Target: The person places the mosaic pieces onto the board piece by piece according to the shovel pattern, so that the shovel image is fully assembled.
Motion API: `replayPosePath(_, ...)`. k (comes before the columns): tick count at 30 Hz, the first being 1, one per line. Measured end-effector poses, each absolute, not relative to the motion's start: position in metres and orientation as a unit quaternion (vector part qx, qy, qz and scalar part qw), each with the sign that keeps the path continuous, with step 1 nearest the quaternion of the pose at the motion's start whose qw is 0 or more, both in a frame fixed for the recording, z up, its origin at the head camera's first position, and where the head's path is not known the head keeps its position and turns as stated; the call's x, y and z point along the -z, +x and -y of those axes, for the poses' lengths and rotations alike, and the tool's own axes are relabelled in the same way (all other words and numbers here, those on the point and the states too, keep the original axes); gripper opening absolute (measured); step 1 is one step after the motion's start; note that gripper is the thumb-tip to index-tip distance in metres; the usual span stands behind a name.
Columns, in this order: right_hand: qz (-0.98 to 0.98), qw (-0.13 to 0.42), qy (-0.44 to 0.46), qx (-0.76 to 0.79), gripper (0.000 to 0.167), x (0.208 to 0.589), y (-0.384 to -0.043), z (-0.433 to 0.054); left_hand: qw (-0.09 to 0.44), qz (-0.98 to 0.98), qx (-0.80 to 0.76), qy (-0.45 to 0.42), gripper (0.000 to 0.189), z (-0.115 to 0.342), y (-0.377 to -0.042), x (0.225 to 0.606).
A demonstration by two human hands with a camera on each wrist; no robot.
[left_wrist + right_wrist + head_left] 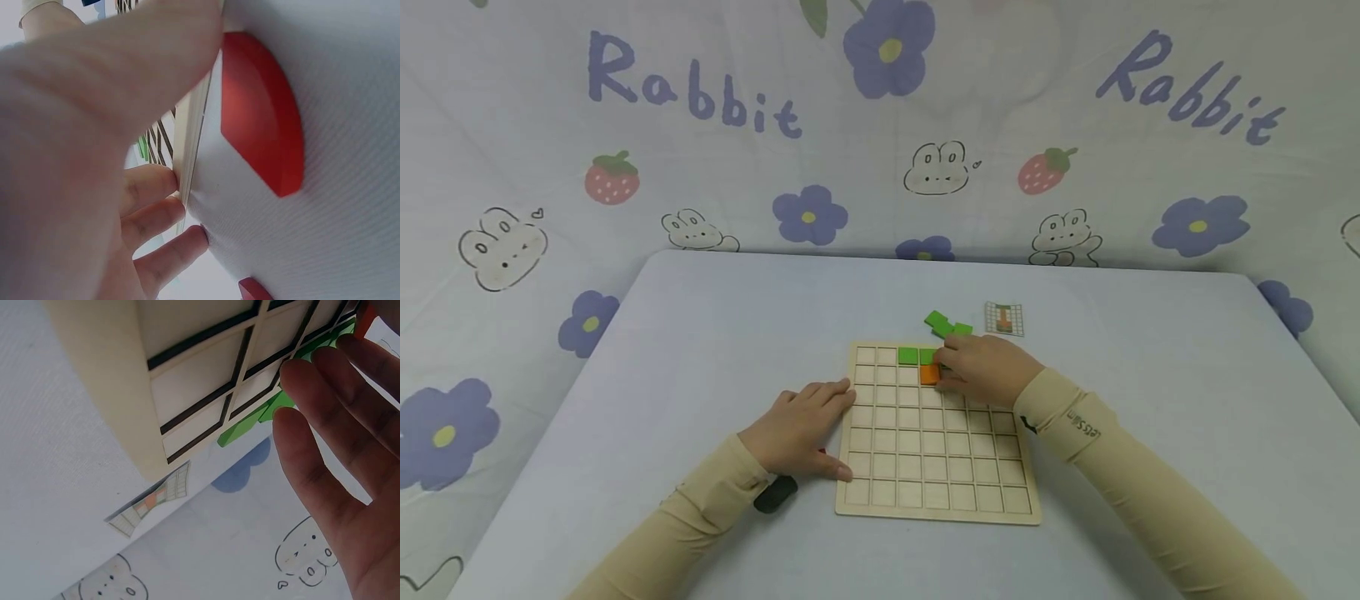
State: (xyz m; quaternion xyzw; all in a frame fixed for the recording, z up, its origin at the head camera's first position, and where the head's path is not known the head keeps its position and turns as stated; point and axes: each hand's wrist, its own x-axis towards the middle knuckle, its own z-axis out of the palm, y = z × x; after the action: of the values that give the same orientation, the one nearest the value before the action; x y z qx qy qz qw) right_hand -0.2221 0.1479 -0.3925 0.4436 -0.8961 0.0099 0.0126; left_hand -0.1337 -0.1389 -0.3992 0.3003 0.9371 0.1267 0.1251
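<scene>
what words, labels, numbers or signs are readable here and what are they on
"Rabbit": backdrop cloth, upper left
"Rabbit": backdrop cloth, upper right
Right sleeve: small lettering, perhaps "LetsSlam", too small to be sure
Picture card: any text is too small to read

The word "Rabbit" is printed twice in purple on the backdrop cloth (850, 146): once above the far edge of the table (737, 325), toward its left corner, once near its right corner. Upside-down lettering on the right sleeve (1120, 467) appears to read "LetsSlam".
</scene>
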Motion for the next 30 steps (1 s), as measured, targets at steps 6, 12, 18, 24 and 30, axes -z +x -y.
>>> replayPosePath(6, 0.899, 0.012, 0.439, 0.003, 0.029, 0.395, -0.221, -0.147, 0.124, -0.937, -0.127, 0.301, 0.096, 0.139, -0.133, 0.402)
replayPosePath(12, 0.898, 0.024, 0.440, 0.010, 0.028, 0.398, -0.220, -0.147, 0.122, -0.937, -0.126, 0.302, 0.096, 0.140, -0.133, 0.404)
replayPosePath(18, 0.899, 0.022, 0.437, 0.001, 0.028, 0.397, -0.219, -0.148, 0.123, -0.937, -0.127, 0.303, 0.095, 0.139, -0.133, 0.404)
replayPosePath(24, 0.894, 0.031, 0.447, 0.001, 0.026, 0.395, -0.219, -0.148, 0.129, -0.936, -0.132, 0.301, 0.095, 0.139, -0.134, 0.398)
replayPosePath(30, 0.893, 0.028, 0.449, 0.000, 0.026, 0.394, -0.220, -0.149, 0.136, -0.935, -0.133, 0.299, 0.095, 0.137, -0.134, 0.393)
